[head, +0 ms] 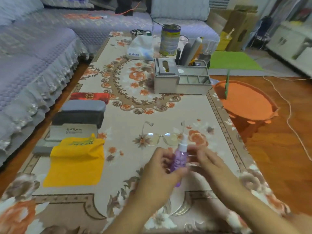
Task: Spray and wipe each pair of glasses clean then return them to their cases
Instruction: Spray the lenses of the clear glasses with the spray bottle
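Holding: your left hand (pixel 160 168) grips bottle (pixel 179 163); right hand (pixel 205 163) pinches its side.
Glasses (pixel 163 138): just beyond bottle, frame crosswise, nozzle toward them.

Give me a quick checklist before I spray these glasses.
1. Spray bottle held: ok, left hand and right hand both on it.
2. Nozzle aimed at lenses: cannot tell, blurred.
3. Glasses out and unfolded on the floral tablecloth: ok.
4. Yellow cloth within reach for wiping: ok, beside the cases.
5. Open grey case ready for return: ok.
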